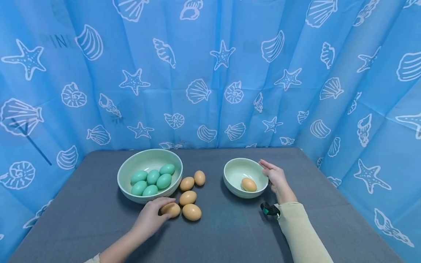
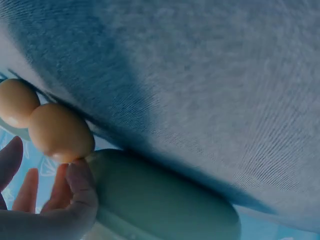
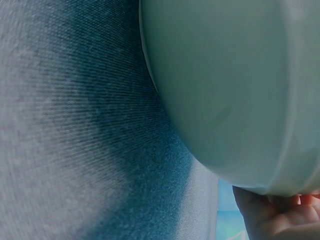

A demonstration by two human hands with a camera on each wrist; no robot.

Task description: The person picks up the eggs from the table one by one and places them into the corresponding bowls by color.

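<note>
My left hand (image 1: pixel 152 216) reaches over a brown egg (image 1: pixel 170 210) just in front of the large pale green bowl (image 1: pixel 126 190). Its fingers are spread around the egg, and in the left wrist view one fingertip touches or nearly touches the egg (image 2: pixel 61 132). Several other brown eggs (image 1: pixel 192 212) lie on the table to the right of that bowl. My right hand (image 1: pixel 277 179) rests against the right side of a smaller pale green bowl (image 1: pixel 235 188), fingers extended along its rim. Inside the smaller bowl lies one brown egg (image 1: pixel 249 184).
Several green eggs (image 1: pixel 152 177) sit in the large bowl. Both bowls stand on a grey cloth-covered table (image 1: pixel 223 233). A blue curtain (image 1: pixel 204 65) with white shell prints hangs behind and beside it. A black strap (image 1: pixel 270 209) is on my right wrist.
</note>
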